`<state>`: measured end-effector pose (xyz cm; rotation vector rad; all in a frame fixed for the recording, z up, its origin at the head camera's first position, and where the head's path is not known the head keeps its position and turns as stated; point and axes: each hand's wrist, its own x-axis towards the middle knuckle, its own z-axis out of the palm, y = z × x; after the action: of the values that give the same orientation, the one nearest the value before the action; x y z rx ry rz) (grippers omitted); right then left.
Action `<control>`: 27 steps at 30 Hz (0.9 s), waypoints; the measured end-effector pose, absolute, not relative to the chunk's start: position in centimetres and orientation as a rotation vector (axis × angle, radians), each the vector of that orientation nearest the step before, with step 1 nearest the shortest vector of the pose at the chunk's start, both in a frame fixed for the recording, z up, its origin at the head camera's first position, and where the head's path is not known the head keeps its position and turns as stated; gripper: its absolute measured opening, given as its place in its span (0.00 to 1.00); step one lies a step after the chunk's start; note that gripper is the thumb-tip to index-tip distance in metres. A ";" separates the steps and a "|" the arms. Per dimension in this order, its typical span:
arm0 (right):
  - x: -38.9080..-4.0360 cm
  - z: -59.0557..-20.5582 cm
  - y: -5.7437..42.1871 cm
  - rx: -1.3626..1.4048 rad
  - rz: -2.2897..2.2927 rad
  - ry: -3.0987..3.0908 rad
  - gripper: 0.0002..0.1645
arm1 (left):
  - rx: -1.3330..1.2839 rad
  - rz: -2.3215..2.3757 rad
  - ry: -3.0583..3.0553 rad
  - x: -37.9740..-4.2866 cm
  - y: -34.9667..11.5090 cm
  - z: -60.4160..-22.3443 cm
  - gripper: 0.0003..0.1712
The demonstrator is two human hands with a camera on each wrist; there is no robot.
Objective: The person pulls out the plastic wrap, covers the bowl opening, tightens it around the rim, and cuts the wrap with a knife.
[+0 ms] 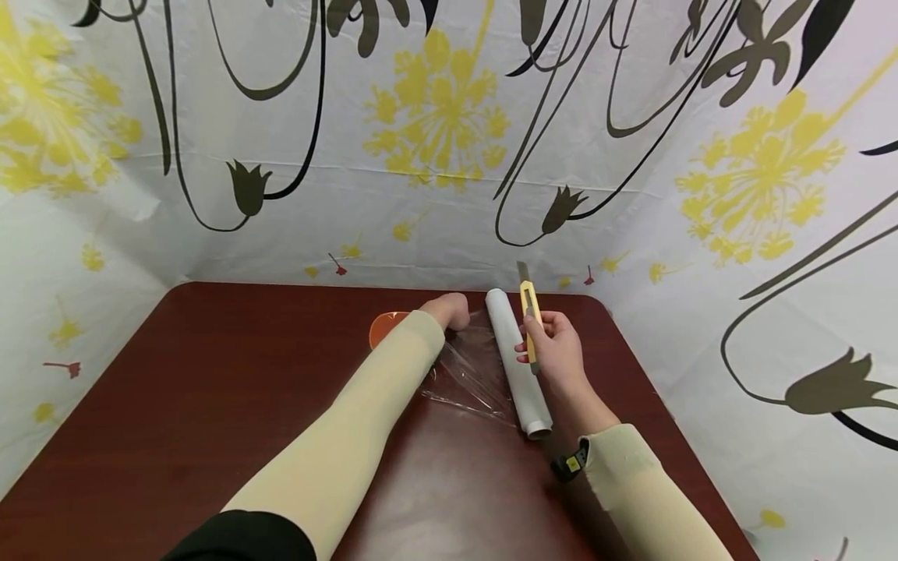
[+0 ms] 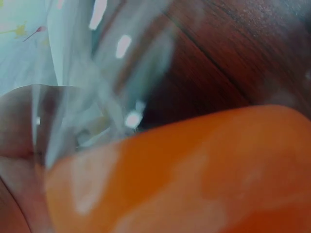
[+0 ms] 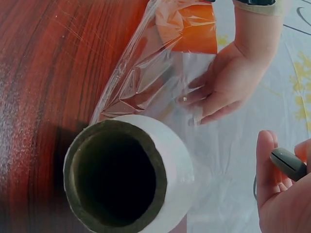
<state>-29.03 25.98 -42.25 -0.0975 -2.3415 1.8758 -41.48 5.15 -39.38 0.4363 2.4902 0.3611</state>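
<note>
1. Right hand (image 1: 559, 351) grips the yellow knife (image 1: 530, 302), blade out; left hand (image 1: 450, 311) is at the film (image 1: 480, 374), hold unclear.
2. Film lies between orange container (image 1: 384, 328) and white roll (image 1: 519, 386) on the table (image 1: 175, 405); slack could snag the blade.

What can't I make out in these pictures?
Head: part of the orange container, behind the left sleeve.
Left wrist: much of the container, cut off by the bottom edge.
Right wrist: inside the roll, too dark; most of the cutter, hidden by the right hand or edge.
</note>
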 end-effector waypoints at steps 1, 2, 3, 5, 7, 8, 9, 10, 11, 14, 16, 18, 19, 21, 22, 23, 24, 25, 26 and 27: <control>-29.0 -42.3 26.0 -0.097 1.866 -2.355 0.27 | 0.401 0.353 2.486 -41.3 5.3 -39.0 0.19; -29.1 -42.3 26.0 -0.096 1.857 -2.369 0.27 | 0.375 0.348 2.487 -41.1 5.4 -38.9 0.18; -29.1 -42.4 26.0 -0.097 1.841 -2.389 0.27 | 0.352 0.335 2.485 -41.0 5.5 -38.7 0.19; -29.2 -42.3 25.8 -0.097 1.786 -2.450 0.26 | 0.335 0.332 2.490 -40.9 5.6 -38.6 0.21; -29.5 -42.3 25.6 -0.098 1.698 -2.529 0.26 | 0.335 0.338 2.499 -40.9 5.6 -38.5 0.25; -29.6 -42.3 25.5 -0.093 1.642 -2.575 0.27 | 0.339 0.347 2.502 -40.9 5.6 -38.5 0.26; -29.7 -42.2 25.3 -0.083 1.580 -2.623 0.27 | 0.343 0.352 2.514 -41.0 5.6 -38.6 0.27; -29.9 -42.2 25.2 -0.071 1.511 -2.676 0.28 | 0.342 0.374 2.540 -41.0 5.5 -38.7 0.28; -30.0 -42.1 25.0 -0.058 1.435 -2.728 0.29 | 0.349 0.378 2.556 -41.1 5.5 -38.9 0.27; -30.1 -41.7 24.6 -0.014 1.193 -2.884 0.33 | 0.364 0.404 2.643 -41.1 5.5 -39.7 0.20; -30.2 -41.5 24.2 0.004 1.004 -2.974 0.34 | 0.364 0.434 2.725 -41.1 5.6 -40.4 0.14; -30.2 -41.4 23.9 0.024 0.833 -3.032 0.34 | 0.354 0.453 2.789 -41.1 5.8 -40.9 0.13; -30.2 -41.3 23.8 0.028 0.759 -3.051 0.33 | 0.347 0.465 2.820 -41.0 5.9 -41.1 0.14; -30.3 -41.4 23.5 0.044 0.646 -3.068 0.32 | 0.328 0.479 2.857 -41.0 6.0 -41.4 0.14; -30.3 -41.4 23.4 0.050 0.618 -3.069 0.32 | 0.322 0.483 2.864 -41.0 6.0 -41.5 0.13; -30.3 -41.4 23.2 0.057 0.607 -3.071 0.32 | 0.314 0.482 2.868 -41.1 6.1 -41.5 0.12; -30.4 -41.4 23.1 0.059 0.605 -3.071 0.33 | 0.307 0.482 2.869 -41.1 6.1 -41.6 0.12; -30.4 -41.4 22.9 0.063 0.603 -3.070 0.33 | 0.302 0.483 2.870 -41.2 6.2 -41.6 0.11; -30.5 -41.5 22.8 0.067 0.600 -3.067 0.33 | 0.296 0.481 2.869 -41.3 6.2 -41.7 0.11; -30.5 -41.5 22.7 0.070 0.593 -3.064 0.33 | 0.290 0.481 2.871 -41.4 6.3 -41.7 0.11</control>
<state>-30.48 22.66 -41.54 0.0701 -3.0640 0.5928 -41.37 6.30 -41.72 0.2899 2.8714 0.4807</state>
